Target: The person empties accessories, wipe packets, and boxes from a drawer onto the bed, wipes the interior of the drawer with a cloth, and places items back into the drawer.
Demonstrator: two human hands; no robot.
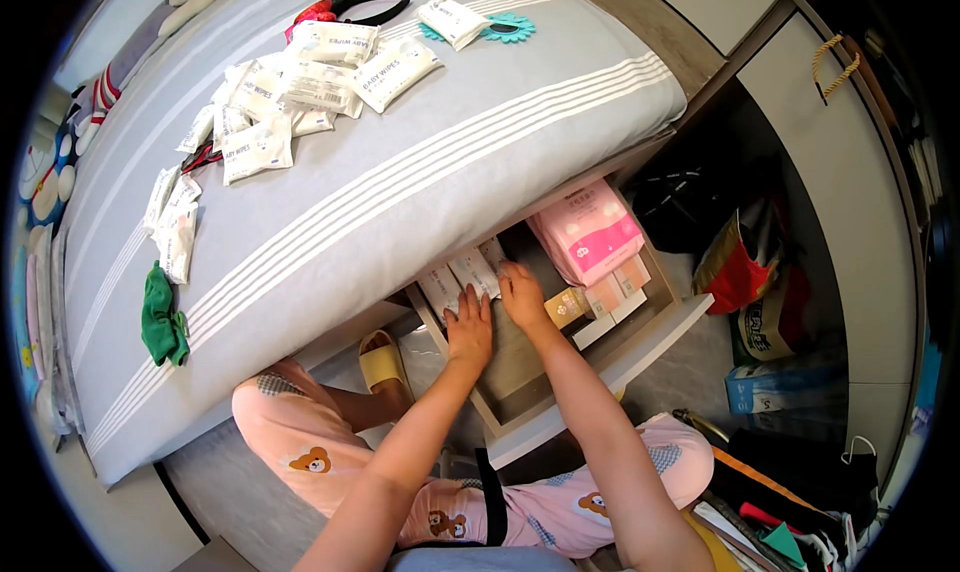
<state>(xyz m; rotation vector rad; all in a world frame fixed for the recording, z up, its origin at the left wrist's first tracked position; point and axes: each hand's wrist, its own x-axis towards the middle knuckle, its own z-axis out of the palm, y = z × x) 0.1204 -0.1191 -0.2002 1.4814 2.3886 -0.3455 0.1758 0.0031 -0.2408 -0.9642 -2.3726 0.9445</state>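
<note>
Several white packs of wipes (473, 271) lie in a row at the inner left of the open drawer (519, 400). My left hand (468, 329) rests on the near ends of these packs, fingers stretched out and apart. Beside it, my right hand (521, 296) has its fingers curled at the rightmost pack of wipes; its fingertips are partly hidden. A pink package (590, 234) lies in the drawer's right part, close to my right hand. Next to it are a tan box (566, 308) and several small pale boxes (617, 287).
On the bed (400, 187) lie a heap of baby wipes packs (320, 86), a black headband (372, 5), a teal flower-edged item (510, 28) and a green cloth item (160, 317). Bags (740, 262) stand right of the drawer, near a cabinet door (830, 172).
</note>
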